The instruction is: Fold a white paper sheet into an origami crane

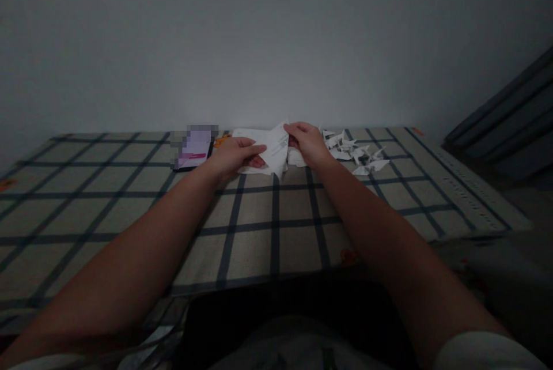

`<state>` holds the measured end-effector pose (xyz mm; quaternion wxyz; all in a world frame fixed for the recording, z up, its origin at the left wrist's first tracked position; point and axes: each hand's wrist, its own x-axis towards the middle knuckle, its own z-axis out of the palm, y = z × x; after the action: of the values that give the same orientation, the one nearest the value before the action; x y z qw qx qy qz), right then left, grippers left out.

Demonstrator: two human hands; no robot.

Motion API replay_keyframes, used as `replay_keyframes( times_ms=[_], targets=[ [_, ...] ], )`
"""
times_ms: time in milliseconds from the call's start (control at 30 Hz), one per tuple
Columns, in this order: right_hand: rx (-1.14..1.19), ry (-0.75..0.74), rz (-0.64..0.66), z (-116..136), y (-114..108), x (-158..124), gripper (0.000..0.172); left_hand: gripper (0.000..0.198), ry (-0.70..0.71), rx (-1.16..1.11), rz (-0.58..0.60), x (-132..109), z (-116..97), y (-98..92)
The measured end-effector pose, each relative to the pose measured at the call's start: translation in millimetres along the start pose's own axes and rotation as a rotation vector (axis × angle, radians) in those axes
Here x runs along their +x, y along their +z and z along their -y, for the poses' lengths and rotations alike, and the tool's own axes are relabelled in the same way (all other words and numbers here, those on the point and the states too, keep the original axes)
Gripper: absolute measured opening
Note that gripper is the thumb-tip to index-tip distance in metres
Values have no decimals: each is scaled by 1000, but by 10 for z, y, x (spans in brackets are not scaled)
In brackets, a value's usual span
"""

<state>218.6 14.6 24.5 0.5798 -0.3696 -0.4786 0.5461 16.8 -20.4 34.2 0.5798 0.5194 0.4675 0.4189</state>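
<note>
A white sheet of paper (276, 148), partly folded, is held up just above the far part of a checked cloth surface (259, 226). My left hand (235, 155) pinches its left side, thumb over the edge. My right hand (307, 142) grips its upper right corner with closed fingers. More white paper (248, 135) lies flat beneath and behind the held sheet. Both forearms stretch forward from the bottom of the view.
Several small folded white paper figures (356, 154) lie scattered right of my right hand. A phone with a lit screen (194, 150) lies to the left of my left hand. A plain wall rises behind; dark striped fabric (505, 122) is at the right.
</note>
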Motion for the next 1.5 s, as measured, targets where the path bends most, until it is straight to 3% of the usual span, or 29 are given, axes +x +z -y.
replay_keyframes(
  times_ms=[100, 233, 567, 767, 867, 967, 1233, 1400, 1500],
  targets=[
    [-13, -5, 6, -15, -3, 17, 24, 13, -1, 9, 4, 10, 4, -4],
    [15, -16, -28, -5, -19, 25, 7, 13, -10, 34, 3, 4, 6, -6],
    [7, -27, -97, 8, 4, 26, 24, 15, -13, 75, -15, -40, -7, 34],
    [-47, 26, -9, 55, -60, 20, 30, 15, 31, 52, -72, -2, 18, 15],
    [-111, 75, 142, 10, -58, 11, 35, 14, 121, -2, -162, 42, 32, -13],
    [-206, 44, 269, -67, -29, -2, 28, 16, 196, -21, -213, 76, 48, -34],
    [-443, -98, 135, -51, -39, -20, 27, 13, 67, -11, -156, 43, 15, 35],
    [-523, -96, 216, -37, -59, -35, 43, 16, 124, -17, -206, 35, 26, 39],
    [-567, -114, 228, -78, -60, -19, 41, 16, 114, -37, -194, 18, 18, 45]
  ],
)
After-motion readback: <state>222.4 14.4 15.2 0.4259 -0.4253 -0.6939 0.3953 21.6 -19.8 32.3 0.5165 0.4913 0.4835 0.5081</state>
